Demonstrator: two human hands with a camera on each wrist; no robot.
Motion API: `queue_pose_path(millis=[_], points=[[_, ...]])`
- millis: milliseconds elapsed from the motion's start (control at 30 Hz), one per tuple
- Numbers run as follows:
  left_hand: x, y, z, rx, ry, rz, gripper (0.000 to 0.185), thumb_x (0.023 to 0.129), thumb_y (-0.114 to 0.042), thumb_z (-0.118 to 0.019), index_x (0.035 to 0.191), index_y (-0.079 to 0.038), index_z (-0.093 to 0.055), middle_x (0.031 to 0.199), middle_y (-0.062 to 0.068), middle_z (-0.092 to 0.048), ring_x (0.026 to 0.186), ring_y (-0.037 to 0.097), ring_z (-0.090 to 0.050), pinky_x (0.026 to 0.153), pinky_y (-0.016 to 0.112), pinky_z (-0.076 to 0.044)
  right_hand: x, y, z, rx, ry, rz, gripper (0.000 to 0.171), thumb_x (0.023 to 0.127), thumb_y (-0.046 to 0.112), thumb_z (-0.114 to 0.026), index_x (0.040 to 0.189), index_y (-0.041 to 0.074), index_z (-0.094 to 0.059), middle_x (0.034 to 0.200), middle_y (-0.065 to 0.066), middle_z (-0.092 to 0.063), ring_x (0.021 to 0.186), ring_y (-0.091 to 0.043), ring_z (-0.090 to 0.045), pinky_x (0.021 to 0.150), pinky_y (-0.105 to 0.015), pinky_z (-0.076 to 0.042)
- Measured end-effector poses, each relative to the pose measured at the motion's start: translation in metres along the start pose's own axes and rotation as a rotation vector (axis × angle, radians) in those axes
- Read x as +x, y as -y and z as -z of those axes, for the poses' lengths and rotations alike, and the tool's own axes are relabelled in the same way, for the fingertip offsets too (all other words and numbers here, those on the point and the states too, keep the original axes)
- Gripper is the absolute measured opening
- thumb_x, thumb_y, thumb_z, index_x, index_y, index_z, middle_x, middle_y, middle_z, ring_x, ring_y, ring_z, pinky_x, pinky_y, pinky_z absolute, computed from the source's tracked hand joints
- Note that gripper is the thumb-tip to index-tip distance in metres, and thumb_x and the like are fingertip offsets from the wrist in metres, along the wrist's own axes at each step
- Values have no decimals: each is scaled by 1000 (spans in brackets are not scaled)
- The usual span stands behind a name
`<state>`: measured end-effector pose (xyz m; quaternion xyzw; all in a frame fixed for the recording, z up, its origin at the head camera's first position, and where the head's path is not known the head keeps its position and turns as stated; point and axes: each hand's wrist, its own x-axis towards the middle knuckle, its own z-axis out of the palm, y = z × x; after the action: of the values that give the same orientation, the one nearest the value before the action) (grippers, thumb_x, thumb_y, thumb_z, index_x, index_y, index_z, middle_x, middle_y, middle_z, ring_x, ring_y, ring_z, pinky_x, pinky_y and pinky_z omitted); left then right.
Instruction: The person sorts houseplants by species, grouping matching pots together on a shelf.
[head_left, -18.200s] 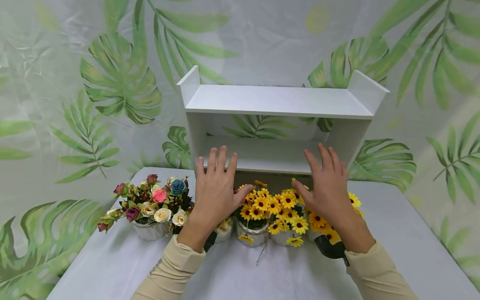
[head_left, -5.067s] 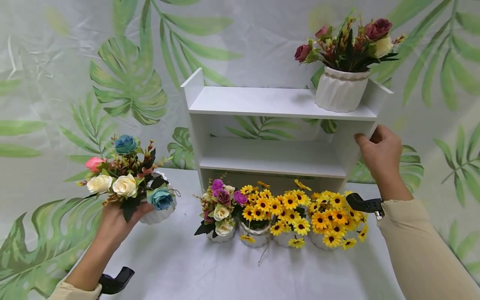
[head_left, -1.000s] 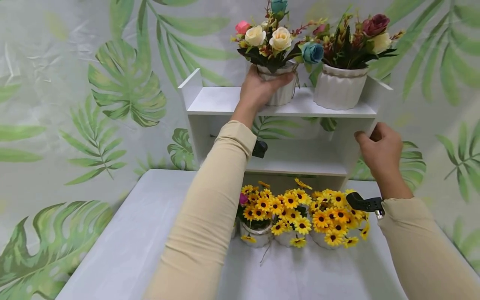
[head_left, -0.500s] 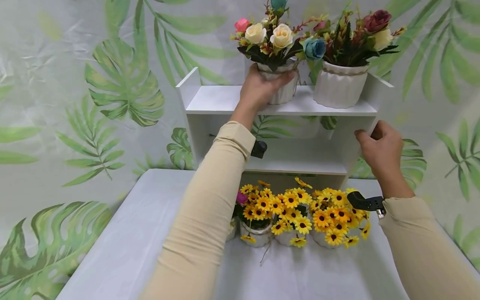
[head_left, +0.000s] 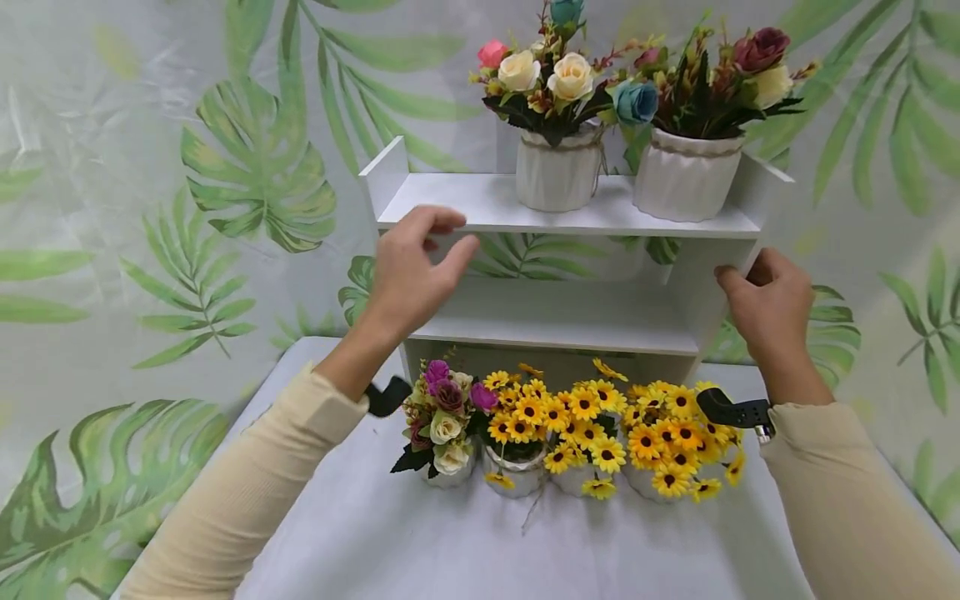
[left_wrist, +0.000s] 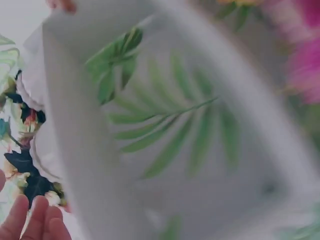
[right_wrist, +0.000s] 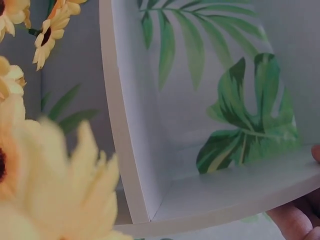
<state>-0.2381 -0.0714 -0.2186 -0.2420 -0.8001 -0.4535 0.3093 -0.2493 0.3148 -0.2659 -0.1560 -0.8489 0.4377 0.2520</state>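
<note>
In the head view my left hand (head_left: 412, 271) is in front of the shelf's left half, holding nothing, its fingers loosely bent and apart from the thumb. Its fingertips also show in the left wrist view, near the potted flowers. My right hand (head_left: 772, 308) grips the right side panel of the white shelf (head_left: 555, 312), thumb on the front edge and fingers (right_wrist: 295, 220) outside. On the top board stands a white pot of cream, pink and blue roses (head_left: 557, 171). To its right is a white pot of dark red and cream roses (head_left: 687, 177).
A row of flowerpots stands on the white table (head_left: 420, 542) before the shelf: purple and cream roses (head_left: 446, 421) at left, then several yellow sunflower pots (head_left: 585, 429). A leaf-print cloth (head_left: 258, 167) hangs behind. The left wrist view is blurred.
My left hand carried the blue-rose pot from the left up to the top board, then let go and drew back down and left. The right hand keeps its grip on the side panel.
</note>
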Motion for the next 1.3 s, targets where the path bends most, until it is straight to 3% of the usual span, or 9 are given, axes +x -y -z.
queue_pose_path(millis=[100, 167, 300, 467, 700, 833, 933, 1067, 1300], points=[[-54, 32, 16, 0, -46, -77, 17, 89, -8, -68, 105, -2, -70, 105, 11, -73, 93, 21, -66, 84, 30, -55, 0, 0, 1, 4, -20, 1, 52, 96, 42, -55, 142, 18, -54, 137, -8, -60, 109, -12, -57, 81, -19, -45], [-88, 55, 26, 26, -87, -68, 13, 89, -3, -68, 101, -3, -71, 99, 10, -73, 87, 15, -65, 79, 22, -52, 0, 1, 1, 7, -22, 4, 51, 95, 41, -56, 141, 18, -55, 135, -7, -60, 107, -9, -56, 80, -18, -44], [-141, 88, 44, 95, -121, 133, 11, 91, -2, -65, 97, -8, -72, 93, 7, -74, 80, -2, -61, 74, 10, -47, -1, 1, 1, 9, -17, 5, 51, 95, 41, -56, 141, 19, -55, 135, -7, -60, 107, -9, -56, 80, -19, -44], [-178, 105, 58, 146, -35, 421, 10, 97, -14, -63, 99, -12, -72, 99, 7, -76, 79, -10, -59, 72, 12, -48, -3, 2, 2, 0, -21, -6, 51, 96, 41, -55, 142, 20, -54, 136, -7, -60, 110, -12, -57, 81, -20, -45], [-201, 126, 42, 62, 96, 696, 14, 98, -19, -62, 101, -9, -71, 101, 10, -74, 82, -1, -62, 70, 19, -49, -2, 3, 1, -3, -19, 7, 52, 96, 42, -54, 143, 19, -53, 139, -9, -59, 113, -16, -57, 93, -33, -51], [-209, 136, 24, -24, 170, 796, 17, 96, -16, -63, 107, -5, -69, 105, 13, -73, 85, 4, -63, 68, 20, -49, -3, 4, -2, 12, -5, 8, 53, 96, 41, -54, 144, 18, -52, 141, -11, -58, 117, -19, -56, 100, -41, -51], [-214, 141, 13, -121, 254, 799, 27, 93, -11, -65, 118, -1, -63, 117, 16, -69, 94, 12, -64, 70, 23, -51, -3, 3, -2, 12, 0, 6, 54, 97, 41, -54, 145, 18, -51, 143, -11, -57, 118, -20, -56, 103, -44, -50], [-216, 144, 1, -242, 365, 766, 47, 87, -1, -68, 132, 2, -53, 128, 22, -62, 111, 27, -64, 87, 34, -57, -4, 2, -1, 16, -3, 6, 54, 97, 41, -53, 146, 19, -50, 145, -11, -56, 120, -23, -55, 105, -47, -49], [-206, 145, -14, -260, 484, 706, 79, 79, -4, -80, 146, 0, -38, 139, 26, -54, 126, 41, -55, 106, 55, -45, -4, 4, -1, 21, -7, 17, 54, 97, 40, -53, 146, 18, -49, 146, -12, -55, 124, -26, -55, 107, -50, -48]])
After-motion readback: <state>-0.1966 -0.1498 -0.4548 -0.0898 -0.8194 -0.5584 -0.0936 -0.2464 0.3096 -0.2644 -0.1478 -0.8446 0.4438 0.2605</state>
